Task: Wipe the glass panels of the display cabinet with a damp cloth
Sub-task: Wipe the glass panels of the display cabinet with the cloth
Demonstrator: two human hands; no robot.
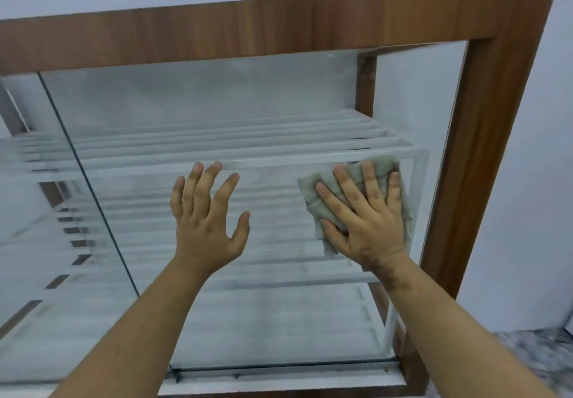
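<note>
The display cabinet has a brown wooden frame (248,28) and a large front glass panel (217,103). A crumpled grey-beige cloth (313,190) lies flat against the right part of that glass. My right hand (362,214) presses on the cloth with its fingers spread and straight. My left hand (204,211) is held up at the middle of the same panel, fingers spread, holding nothing; whether it touches the glass I cannot tell.
White slatted shelves (248,143) show through the glass at several levels. A second glass panel (28,199) overlaps on the left behind a dark edge. A pale wall (527,180) stands on the right, and speckled floor (539,357) shows at the lower right.
</note>
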